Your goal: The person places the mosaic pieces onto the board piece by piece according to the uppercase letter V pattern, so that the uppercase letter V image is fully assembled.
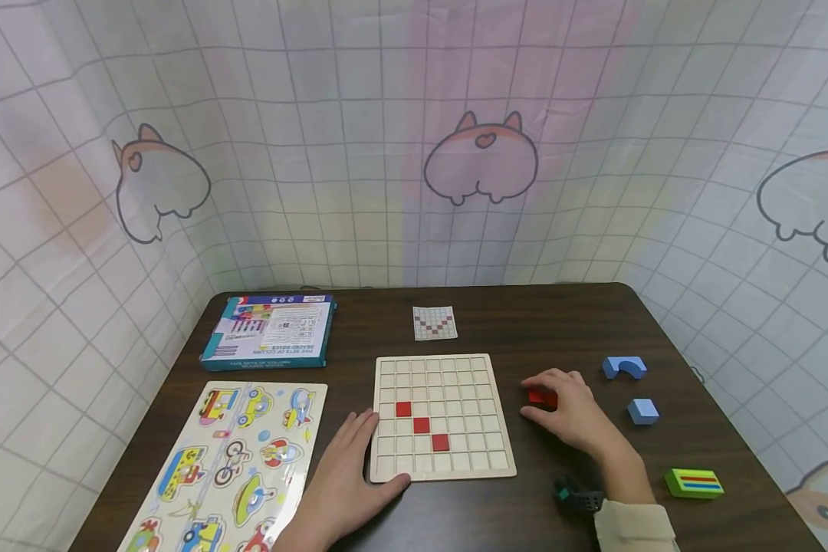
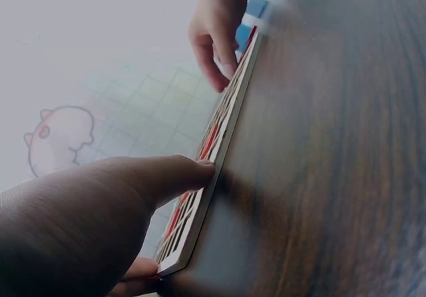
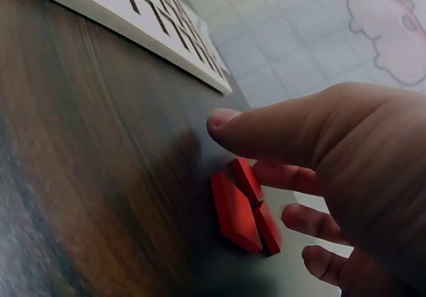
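Under right hand (image 1: 566, 410): red tiles (image 1: 542, 397)

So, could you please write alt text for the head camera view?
A right hand reaches over loose red tiles on a dark table, while the left hand steadies a wooden grid board holding three red tiles in a diagonal.
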The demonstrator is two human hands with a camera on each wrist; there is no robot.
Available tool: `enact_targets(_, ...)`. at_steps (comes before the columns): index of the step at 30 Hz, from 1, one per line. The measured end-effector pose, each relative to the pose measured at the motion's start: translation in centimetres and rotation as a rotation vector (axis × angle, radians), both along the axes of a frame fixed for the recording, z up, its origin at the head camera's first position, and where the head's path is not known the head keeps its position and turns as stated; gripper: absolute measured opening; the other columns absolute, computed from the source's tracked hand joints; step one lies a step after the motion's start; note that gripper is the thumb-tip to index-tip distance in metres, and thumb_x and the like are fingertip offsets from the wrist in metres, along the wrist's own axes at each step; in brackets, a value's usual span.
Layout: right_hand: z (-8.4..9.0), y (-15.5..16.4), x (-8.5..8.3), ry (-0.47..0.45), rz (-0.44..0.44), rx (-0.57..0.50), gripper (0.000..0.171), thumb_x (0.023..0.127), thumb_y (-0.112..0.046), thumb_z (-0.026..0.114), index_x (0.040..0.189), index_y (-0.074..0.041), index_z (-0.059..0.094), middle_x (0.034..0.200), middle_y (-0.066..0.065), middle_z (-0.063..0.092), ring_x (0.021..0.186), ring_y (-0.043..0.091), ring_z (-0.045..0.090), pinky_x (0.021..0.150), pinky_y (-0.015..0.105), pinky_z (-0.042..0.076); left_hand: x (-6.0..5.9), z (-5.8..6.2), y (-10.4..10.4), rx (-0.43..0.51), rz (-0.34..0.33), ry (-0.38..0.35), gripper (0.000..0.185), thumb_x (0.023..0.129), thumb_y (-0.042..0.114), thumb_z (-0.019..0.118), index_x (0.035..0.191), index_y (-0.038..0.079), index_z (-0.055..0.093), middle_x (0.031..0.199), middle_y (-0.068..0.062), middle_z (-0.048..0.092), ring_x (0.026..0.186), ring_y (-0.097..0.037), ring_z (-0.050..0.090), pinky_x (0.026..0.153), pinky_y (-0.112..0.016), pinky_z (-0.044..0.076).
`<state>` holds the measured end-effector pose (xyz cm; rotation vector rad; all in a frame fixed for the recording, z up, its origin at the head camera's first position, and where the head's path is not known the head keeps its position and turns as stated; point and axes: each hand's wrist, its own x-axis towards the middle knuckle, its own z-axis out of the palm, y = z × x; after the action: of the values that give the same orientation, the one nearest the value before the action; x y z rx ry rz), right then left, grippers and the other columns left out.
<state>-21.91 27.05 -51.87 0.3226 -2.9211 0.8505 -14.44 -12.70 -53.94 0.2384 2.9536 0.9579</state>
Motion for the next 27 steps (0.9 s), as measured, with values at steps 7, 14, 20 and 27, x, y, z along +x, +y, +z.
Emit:
enact_targets(7,-0.3,0.7,0.0,-0.015,-0.025,0.009,0.041,0.096,-0.027,0.088,0.134,-0.015,0.079,0.137,0.01,0.073,0.123,0.037,0.054,0.101,0.062,0.046,0.2,0.2,0.0,-0.003,-0.006,0.011,0.108,0.084,0.071,0.087,0.167,0.013,0.05,0.175,-0.005,0.047,0.171,-0.035,0.031,0.132,-0.062,0.039)
enact_targets(14,-0.6,0.7,-0.2,-0.016,-0.043,0.013,0.03,0.098,-0.025,0.087,0.126,-0.016,0.081,0.129,0.009,0.074,0.118,0.034,0.054,0.098,0.055,0.042,0.2,0.2,0.0,0.003,-0.008,0.017,0.108,0.084,0.071,0.087,0.167,0.014,0.05,0.174,-0.005,0.048,0.17,-0.036,0.032,0.131,-0.062,0.04)
enact_targets(20,-1.1,0.7,-0.3,0.009,-0.062,0.022,0.024,0.098,-0.026,0.087,0.121,-0.018,0.082,0.126,0.006,0.075,0.116,0.033,0.055,0.098,0.055,0.042,0.0,0.0,0.0,-0.002,-0.008,0.007,0.109,0.083,0.073,0.086,0.167,0.014,0.049,0.175,-0.005,0.047,0.17,-0.035,0.031,0.132,-0.063,0.039)
enact_targets(27,-1.4,0.0,-0.4,0.066,-0.033,0.022,0.023,0.097,-0.028,0.088,0.119,-0.021,0.083,0.121,0.003,0.077,0.113,0.031,0.057,0.093,0.051,0.04,-0.1,-0.1,0.0,-0.005,0.003,-0.013,0.112,0.082,0.076,0.085,0.169,0.016,0.048,0.176,-0.004,0.045,0.171,-0.035,0.03,0.131,-0.064,0.04)
